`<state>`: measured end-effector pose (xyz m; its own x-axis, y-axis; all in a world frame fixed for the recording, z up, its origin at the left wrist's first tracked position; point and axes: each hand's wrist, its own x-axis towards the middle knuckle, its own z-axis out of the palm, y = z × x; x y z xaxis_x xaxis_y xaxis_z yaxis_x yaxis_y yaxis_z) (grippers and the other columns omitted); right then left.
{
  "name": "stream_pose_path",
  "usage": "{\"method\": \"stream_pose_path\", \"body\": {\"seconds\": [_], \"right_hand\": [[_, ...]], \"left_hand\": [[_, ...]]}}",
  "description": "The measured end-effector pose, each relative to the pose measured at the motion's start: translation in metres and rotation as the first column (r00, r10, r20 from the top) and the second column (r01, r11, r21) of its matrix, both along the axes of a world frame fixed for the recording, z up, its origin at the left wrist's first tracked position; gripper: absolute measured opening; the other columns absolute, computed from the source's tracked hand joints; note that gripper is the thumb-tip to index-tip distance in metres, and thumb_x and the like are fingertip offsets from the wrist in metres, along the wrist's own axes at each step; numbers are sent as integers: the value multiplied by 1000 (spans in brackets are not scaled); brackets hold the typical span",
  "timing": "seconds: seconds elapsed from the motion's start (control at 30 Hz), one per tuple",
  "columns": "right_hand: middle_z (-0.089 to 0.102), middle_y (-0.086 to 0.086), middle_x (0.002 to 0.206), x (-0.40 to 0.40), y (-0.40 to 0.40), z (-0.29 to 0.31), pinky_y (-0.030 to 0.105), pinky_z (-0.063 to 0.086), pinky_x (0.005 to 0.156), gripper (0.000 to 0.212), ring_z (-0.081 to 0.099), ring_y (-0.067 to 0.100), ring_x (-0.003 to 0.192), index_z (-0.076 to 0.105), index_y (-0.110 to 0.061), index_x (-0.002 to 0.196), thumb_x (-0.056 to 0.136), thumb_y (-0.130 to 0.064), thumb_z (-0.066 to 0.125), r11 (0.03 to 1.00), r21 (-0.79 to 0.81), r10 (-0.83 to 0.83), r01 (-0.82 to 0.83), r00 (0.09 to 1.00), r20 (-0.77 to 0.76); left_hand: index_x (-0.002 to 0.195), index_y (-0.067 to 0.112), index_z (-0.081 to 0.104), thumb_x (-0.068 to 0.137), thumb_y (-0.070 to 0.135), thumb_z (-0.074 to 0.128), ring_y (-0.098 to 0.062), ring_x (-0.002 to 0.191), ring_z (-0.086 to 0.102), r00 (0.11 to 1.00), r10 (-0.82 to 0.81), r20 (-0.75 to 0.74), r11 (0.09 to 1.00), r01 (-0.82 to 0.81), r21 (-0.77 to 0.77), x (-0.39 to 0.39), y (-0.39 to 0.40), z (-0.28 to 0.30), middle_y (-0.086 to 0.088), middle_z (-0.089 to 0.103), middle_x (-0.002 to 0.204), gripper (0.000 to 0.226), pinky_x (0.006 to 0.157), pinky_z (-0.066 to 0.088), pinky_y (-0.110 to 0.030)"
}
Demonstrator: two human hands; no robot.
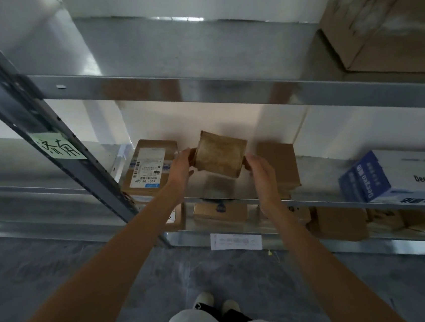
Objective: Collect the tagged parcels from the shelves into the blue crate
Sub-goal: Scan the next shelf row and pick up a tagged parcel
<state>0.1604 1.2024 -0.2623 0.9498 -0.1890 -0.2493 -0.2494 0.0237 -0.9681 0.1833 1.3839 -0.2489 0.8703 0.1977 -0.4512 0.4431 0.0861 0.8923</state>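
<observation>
A small brown cardboard parcel (pixel 218 156) is tilted and lifted just above the middle metal shelf (pixel 315 160). My left hand (pixel 181 169) holds its left end and my right hand (pixel 260 171) holds its right end, fingers wrapped around the sides. To the left lies a labelled parcel (pixel 151 166) with a white shipping label on top. A plain brown parcel (pixel 280 164) sits on the shelf behind my right hand. The blue crate is not in view.
A blue and white box (pixel 394 177) stands at the shelf's right. A large carton (pixel 384 14) sits on the upper shelf. More brown parcels (pixel 220 210) fill the bottom shelf. A grey upright post (pixel 47 124) with a green note rises at left.
</observation>
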Motion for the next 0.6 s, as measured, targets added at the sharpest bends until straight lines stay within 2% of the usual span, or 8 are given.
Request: {"method": "stream_pose_path", "body": {"seconds": [0.07, 0.17, 0.27, 0.33, 0.4, 0.5, 0.53, 0.6], "right_hand": [[71, -3, 103, 3, 0, 6, 26, 53, 88, 17, 66, 13, 102, 67, -25, 98, 96, -38, 55, 996, 85, -11, 11, 1000, -4], [71, 4, 112, 9, 2, 10, 37, 55, 92, 29, 66, 20, 107, 65, -22, 110, 95, -45, 55, 995, 91, -26, 28, 1000, -16], [70, 0, 115, 13, 2, 14, 40, 51, 95, 44, 63, 21, 111, 65, -22, 119, 92, -54, 53, 999, 13, -41, 42, 997, -58], [68, -1, 120, 14, 3, 18, 42, 49, 98, 49, 60, 19, 114, 65, -23, 122, 91, -58, 51, 999, -35, -29, 27, 996, -80], [68, -1, 119, 12, 5, 22, 40, 49, 97, 46, 60, 19, 113, 64, -22, 123, 93, -54, 50, 998, -62, -11, 7, 997, -70], [68, 3, 116, 12, 6, 24, 33, 55, 86, 43, 65, 20, 104, 59, -16, 128, 94, -44, 55, 996, -83, 19, -21, 1000, -24], [67, 6, 117, 12, 6, 25, 34, 58, 83, 52, 68, 22, 99, 53, -15, 133, 91, -46, 60, 997, -72, 32, -34, 999, -34], [66, 14, 117, 13, 2, 26, 44, 61, 79, 85, 72, 27, 91, 34, -18, 146, 78, -54, 70, 996, 11, 94, -94, 989, -116]], "left_hand": [[123, 8, 57, 101, 27, 40, -20, 115, 56, 998, -25, 57, 1000, 25, -8, -1, -2, 9, -9, 61, 125, 33, 103, 40, -36], [110, 15, 64, 99, 30, 44, -17, 111, 56, 994, -71, 88, 998, 71, 2, -2, -4, 16, -2, 65, 116, 27, 104, 35, -37], [108, 19, 64, 99, 33, 44, -14, 110, 52, 988, -108, 109, 994, 110, -5, -3, -5, 20, 5, 62, 108, 26, 102, 32, -33], [112, 21, 61, 99, 35, 44, -16, 115, 51, 988, -119, 98, 992, 121, -17, -3, -4, 22, 2, 61, 113, 26, 108, 31, -40], [114, 21, 58, 96, 41, 47, -22, 118, 54, 992, -114, 50, 990, 118, -73, -3, -3, 23, -3, 61, 121, 29, 107, 36, -47], [118, 22, 57, 94, 46, 51, -27, 108, 61, 984, -175, 29, 977, 177, -115, -5, 1, 21, -9, 64, 119, 35, 94, 51, -47], [123, 23, 56, 94, 42, 53, -28, 103, 64, 973, -223, 58, 969, 227, -94, -5, 5, 20, -10, 66, 117, 35, 86, 56, -44], [134, 24, 50, 92, 25, 61, -27, 98, 67, 934, -340, 109, 940, 340, 17, 0, 17, 19, -9, 67, 115, 43, 75, 59, -37]]}}
